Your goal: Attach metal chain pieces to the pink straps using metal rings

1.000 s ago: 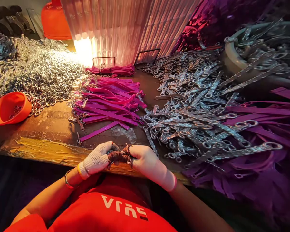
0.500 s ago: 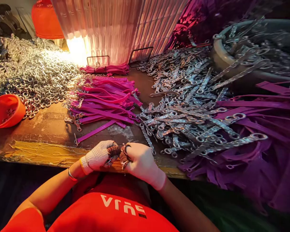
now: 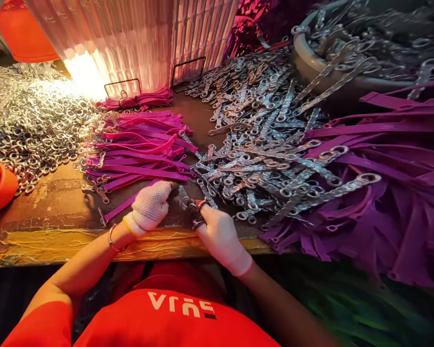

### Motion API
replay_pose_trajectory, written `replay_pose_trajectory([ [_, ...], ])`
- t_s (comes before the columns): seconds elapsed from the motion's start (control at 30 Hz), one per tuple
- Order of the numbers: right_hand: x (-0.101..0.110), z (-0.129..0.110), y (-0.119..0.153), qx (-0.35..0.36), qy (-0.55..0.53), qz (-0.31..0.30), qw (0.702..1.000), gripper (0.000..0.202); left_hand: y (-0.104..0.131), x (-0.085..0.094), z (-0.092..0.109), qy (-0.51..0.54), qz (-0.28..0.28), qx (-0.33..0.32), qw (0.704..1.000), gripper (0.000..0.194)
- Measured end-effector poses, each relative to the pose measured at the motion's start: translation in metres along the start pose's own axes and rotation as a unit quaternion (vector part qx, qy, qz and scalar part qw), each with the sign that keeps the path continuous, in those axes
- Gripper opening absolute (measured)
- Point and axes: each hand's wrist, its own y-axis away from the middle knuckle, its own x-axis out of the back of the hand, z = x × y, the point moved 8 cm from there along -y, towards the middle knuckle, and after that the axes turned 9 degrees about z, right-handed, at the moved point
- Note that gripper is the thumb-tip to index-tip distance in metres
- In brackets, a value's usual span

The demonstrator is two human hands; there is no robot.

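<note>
My left hand [image 3: 152,205], in a white knitted glove with a yellow cuff, is closed at the near side of a pile of purple straps [image 3: 141,171]; its fingertips are partly hidden, and I cannot make out what they hold. In a pale glove, my right hand [image 3: 219,236] is wrapped round dark-handled pliers [image 3: 193,205], whose jaws point toward the left hand. One purple strap [image 3: 121,207] with a metal ring end lies beside my left wrist. Just beyond the pliers spreads a heap of twisted metal links [image 3: 260,168] with ringed ends.
A large pile of metal rings [image 3: 32,130] lies left, beside an orange bowl [image 3: 2,185]. A ribbed clear panel [image 3: 130,43] stands at the back, next to an orange lamp shade [image 3: 25,31]. A big tub [image 3: 311,60] of links and more purple straps [image 3: 394,193] are right.
Both hands were close together at the table's front edge. The left has moved up toward the purple straps, and the pliers now show in the right. The view has shifted right.
</note>
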Motion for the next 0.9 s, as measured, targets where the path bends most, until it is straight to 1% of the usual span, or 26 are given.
replay_pose_trajectory([
  [0.03,0.0,0.006,-0.003,-0.019,0.027,-0.009,0.999,0.021,-0.011,0.0,0.005,-0.083,0.019,-0.025,0.996,0.027],
  [0.07,-0.002,0.012,-0.007,-0.034,0.056,-0.029,0.997,0.021,-0.021,-0.003,0.009,-0.154,0.026,-0.034,0.987,0.03],
  [0.13,-0.004,0.023,-0.015,-0.054,0.111,-0.07,0.99,0.019,-0.038,-0.014,0.012,-0.246,0.011,-0.028,0.969,0.036],
  [0.17,-0.003,0.027,-0.019,-0.062,0.13,-0.08,0.986,0.018,-0.044,-0.02,0.014,-0.272,0.001,-0.024,0.962,0.039],
  [0.23,0.002,0.037,-0.028,-0.084,0.15,-0.076,0.982,0.019,-0.053,-0.027,0.017,-0.303,-0.003,-0.019,0.953,0.042],
  [0.3,0.009,0.046,-0.032,-0.117,0.149,-0.058,0.98,0.02,-0.055,-0.024,0.018,-0.298,0.012,-0.007,0.954,0.039],
  [0.37,0.012,0.05,-0.031,-0.13,0.11,-0.045,0.984,0.024,-0.046,-0.016,0.02,-0.248,0.022,-0.022,0.968,0.033],
  [0.4,0.013,0.048,-0.029,-0.118,0.074,-0.034,0.99,0.028,-0.038,-0.012,0.022,-0.196,0.014,-0.044,0.979,0.031],
  [0.43,0.014,0.042,-0.027,-0.091,0.027,-0.018,0.995,0.033,-0.028,-0.009,0.023,-0.128,0.0,-0.064,0.99,0.029],
  [0.47,0.015,0.032,-0.023,-0.052,-0.027,0.003,0.998,0.039,-0.016,-0.006,0.022,-0.045,-0.02,-0.069,0.996,0.027],
  [0.5,0.018,0.02,-0.019,-0.005,-0.081,0.023,0.996,0.043,-0.002,-0.005,0.018,0.043,-0.047,-0.052,0.997,0.024],
  [0.53,0.02,0.008,-0.013,0.042,-0.127,0.04,0.99,0.045,0.011,-0.005,0.01,0.129,-0.074,-0.008,0.989,0.021],
  [0.57,0.021,-0.003,-0.007,0.079,-0.157,0.05,0.983,0.043,0.025,-0.007,0.001,0.204,-0.095,0.054,0.973,0.022],
  [0.63,0.019,-0.022,0.002,0.122,-0.162,0.042,0.978,0.035,0.051,-0.014,-0.016,0.306,-0.113,0.168,0.93,0.032],
  [0.67,0.016,-0.029,0.005,0.128,-0.138,0.033,0.982,0.03,0.062,-0.016,-0.021,0.336,-0.112,0.204,0.913,0.037],
  [0.7,0.013,-0.035,0.007,0.131,-0.105,0.023,0.985,0.025,0.069,-0.018,-0.025,0.357,-0.107,0.225,0.9,0.041],
  [0.77,0.009,-0.044,0.009,0.137,-0.039,0.012,0.99,0.02,0.079,-0.018,-0.027,0.376,-0.096,0.235,0.891,0.043],
  [0.83,0.009,-0.051,0.01,0.149,0.002,0.019,0.989,0.016,0.082,-0.016,-0.028,0.372,-0.086,0.232,0.894,0.042],
  [0.87,0.01,-0.054,0.01,0.158,0.014,0.028,0.987,0.016,0.082,-0.013,-0.027,0.358,-0.082,0.222,0.903,0.04],
  [0.9,0.011,-0.057,0.01,0.168,0.025,0.04,0.985,0.015,0.081,-0.009,-0.025,0.333,-0.075,0.202,0.918,0.038],
])
